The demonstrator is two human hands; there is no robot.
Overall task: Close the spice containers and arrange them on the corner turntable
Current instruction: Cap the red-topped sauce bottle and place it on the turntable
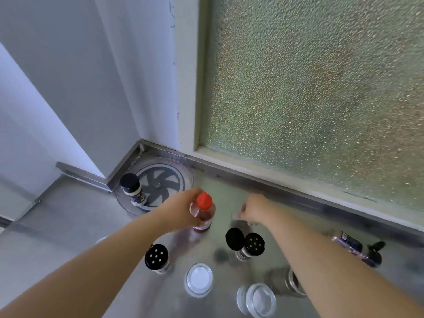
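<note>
Red-capped bottle point(203, 213) upright on the steel counter point(68, 216), just off the turntable point(160, 177) in the back corner; left hand point(181, 210) wraps it. Right hand point(254, 211) beside it pinches something small, blurred. One black-capped shaker point(133, 189) stands on the turntable's left edge.

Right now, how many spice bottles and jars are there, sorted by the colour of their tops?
Black tops: 4
Red top: 1, held by the left hand
Clear glass jars: 2
Jar on its side, top hidden: 1
Total: 8
</note>
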